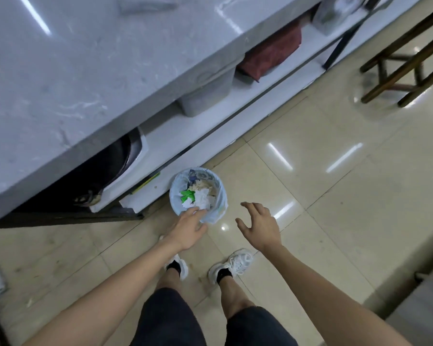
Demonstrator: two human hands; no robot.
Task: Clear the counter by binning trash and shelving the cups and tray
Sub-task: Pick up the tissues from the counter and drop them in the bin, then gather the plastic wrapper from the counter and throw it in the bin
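A small round bin (221, 193) lined with a pale bag stands on the floor against the base of the counter. Inside it lie white crumpled paper (202, 198), a green scrap (187, 195) and other trash. My left hand (187, 227) reaches over the bin's near rim, fingertips touching the white paper; whether the fingers grip it is hidden. My right hand (259, 224) hovers to the right of the bin, fingers spread, holding nothing. The grey marble counter top (85, 71) fills the upper left.
Under the counter, a white shelf (210, 126) carries a translucent box (208, 96), a dark red folded cloth (270, 54) and a dark pan (115, 156). A wooden stool (405, 63) stands at the upper right. Glossy tiled floor spreads to the right.
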